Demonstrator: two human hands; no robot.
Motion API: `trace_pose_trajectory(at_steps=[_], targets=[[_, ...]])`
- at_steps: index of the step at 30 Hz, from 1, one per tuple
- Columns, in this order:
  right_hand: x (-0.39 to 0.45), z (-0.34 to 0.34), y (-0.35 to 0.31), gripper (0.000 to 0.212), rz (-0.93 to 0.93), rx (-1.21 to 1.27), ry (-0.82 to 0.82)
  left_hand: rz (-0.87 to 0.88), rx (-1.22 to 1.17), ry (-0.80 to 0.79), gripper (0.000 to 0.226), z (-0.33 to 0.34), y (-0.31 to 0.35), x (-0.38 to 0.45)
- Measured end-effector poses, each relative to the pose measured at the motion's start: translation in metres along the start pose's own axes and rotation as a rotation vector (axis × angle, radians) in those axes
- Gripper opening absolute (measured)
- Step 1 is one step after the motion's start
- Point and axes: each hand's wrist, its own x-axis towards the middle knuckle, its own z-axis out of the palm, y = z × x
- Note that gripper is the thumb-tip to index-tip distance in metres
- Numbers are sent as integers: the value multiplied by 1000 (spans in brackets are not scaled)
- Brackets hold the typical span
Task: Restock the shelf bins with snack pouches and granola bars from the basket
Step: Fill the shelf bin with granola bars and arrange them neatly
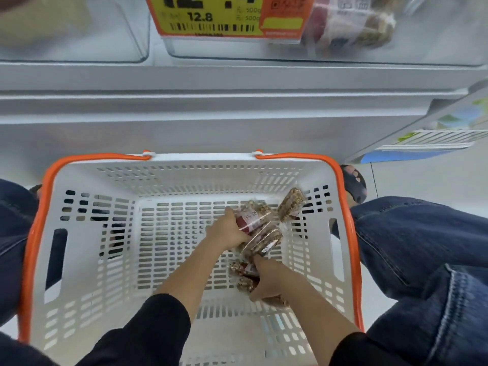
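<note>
Granola bars in both hands' fingers

black sleeves pushed up the forearms, dark blue jeans, a dark sandal showing bare toes.

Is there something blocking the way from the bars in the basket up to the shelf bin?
Nothing visible blocks it. Both hands, left hand and right hand, already grip granola bars inside the basket, which is open on top. The clear bin sits above, behind a price tag.
</note>
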Motion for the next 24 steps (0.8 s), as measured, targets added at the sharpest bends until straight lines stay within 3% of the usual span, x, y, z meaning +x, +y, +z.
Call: trace_pose_trajectory(at_steps=[3,5,8,12,14,17,21,24], targets=[[-16,-17,-11,80,-7,182,-35,-44,-428,25,25,-16,-1,-21],[-36,-39,-26,71,-50,299,-88,-48,-552,101,24,-36,0,-39],[-75,-83,-52,75,-86,115,-140,24,-543,129,34,-77,13,-78],[-149,-151,-77,63,-73,-222,-105,239,-404,147,24,-134,48,-146],[-208,-184,-85,59,-104,-296,33,354,-348,290,22,-159,69,-184],[-302,-224,-90,62,-159,-271,311,484,-459,522,22,-194,105,-236],[-374,-267,-77,71,-290,7,831,611,-589,521,16,-230,159,-281],[-367,-298,-69,53,-352,159,1116,651,-654,533,23,-259,196,-289]])
